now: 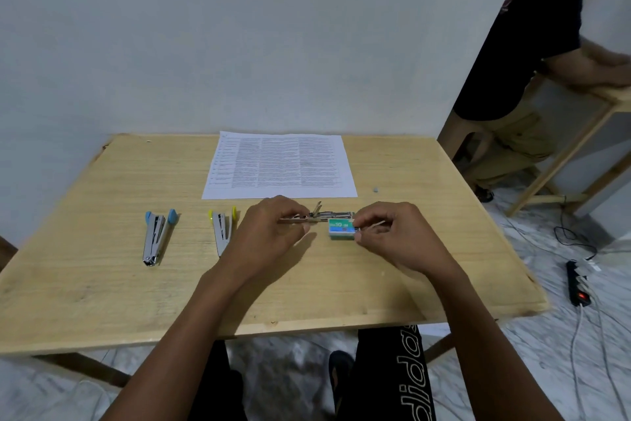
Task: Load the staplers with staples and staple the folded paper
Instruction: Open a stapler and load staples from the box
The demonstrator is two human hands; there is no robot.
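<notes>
Left hand (pixel 269 232) holds open stapler (pixel 327 215); right hand (pixel 392 236) pinches staple box (pixel 341 230).

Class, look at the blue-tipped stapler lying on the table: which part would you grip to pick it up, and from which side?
Probably the narrow metal body of the blue-tipped stapler, pinched across its width from above. It lies flat on the table, arms splayed toward the blue tips, with bare wood either side, so fingers fit best there.
</notes>
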